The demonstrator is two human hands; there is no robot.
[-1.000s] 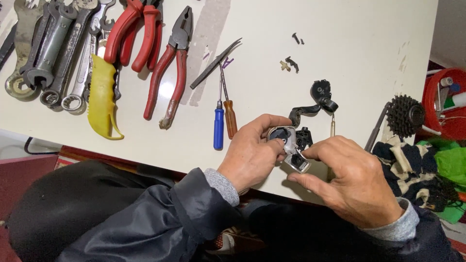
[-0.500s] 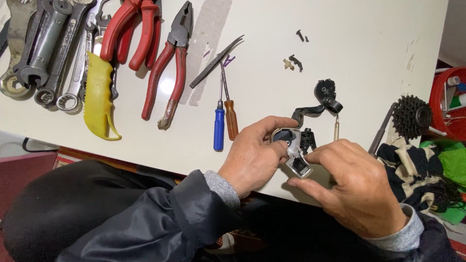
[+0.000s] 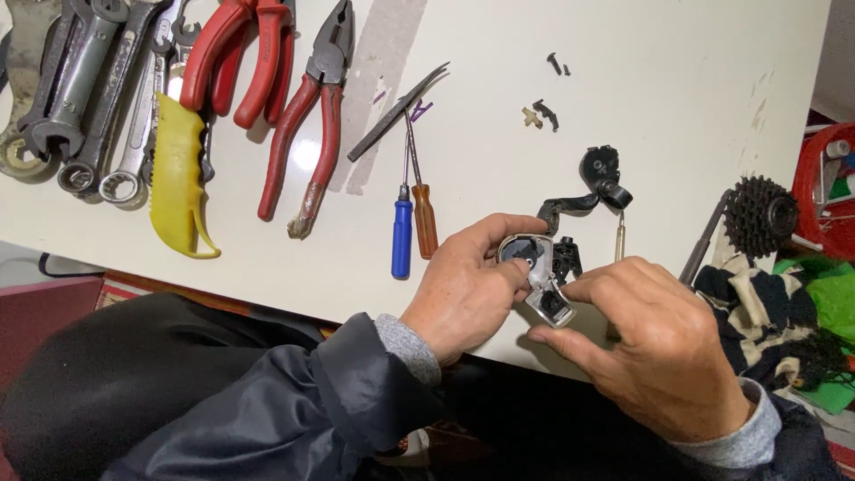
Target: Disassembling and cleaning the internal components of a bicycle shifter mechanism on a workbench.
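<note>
Grey-and-black shifter housing (image 3: 537, 272) stays pinched between left hand (image 3: 468, 294) and right hand (image 3: 655, 343) above the bench (image 3: 677, 107); grip unchanged, only nudged slightly.

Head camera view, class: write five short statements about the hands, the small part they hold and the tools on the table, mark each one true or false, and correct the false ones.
1. Both hands grip the small silver and black part. True: the left hand and the right hand both hold it.
2. The part is held over the table's near edge. True: it sits above the white table edge.
3. The blue-handled screwdriver lies beside a green-handled one. False: its neighbour is the orange-handled screwdriver.
4. The pliers have yellow grips. False: their grips are red.
5. The black cog cluster lies left of the hands. False: it lies at the right.
</note>
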